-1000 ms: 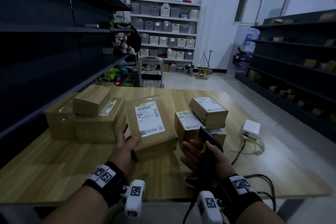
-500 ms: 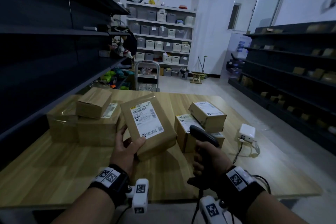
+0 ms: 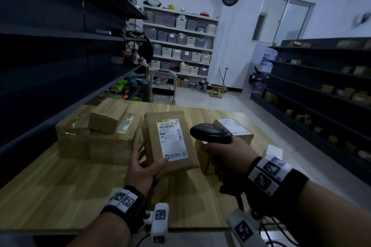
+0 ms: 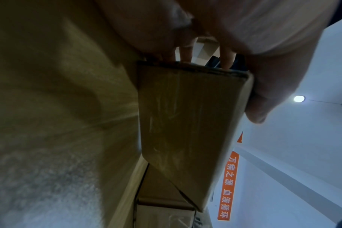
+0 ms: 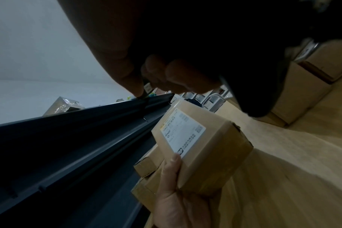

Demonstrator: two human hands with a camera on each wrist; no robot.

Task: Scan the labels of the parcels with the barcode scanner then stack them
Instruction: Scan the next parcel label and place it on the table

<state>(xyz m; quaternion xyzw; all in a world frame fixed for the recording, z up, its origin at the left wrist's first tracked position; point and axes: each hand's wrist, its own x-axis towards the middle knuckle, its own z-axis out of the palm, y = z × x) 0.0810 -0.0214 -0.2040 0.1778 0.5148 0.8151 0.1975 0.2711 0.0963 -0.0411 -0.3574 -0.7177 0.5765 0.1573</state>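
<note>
Left hand gripping labelled parcel above table near front edge; right hand clasping barcode scanner. Best: tilt label flat toward scanner, steady, then trigger.

We hold a parcel in our left hand above the desk, at its centre. At 3 o'clock from it our right hand holds the scanner, in front of two more parcels. At 9 o'clock a small box sits on a stack of boxes. Shelving runs along the desk's 9 o'clock side.
</note>
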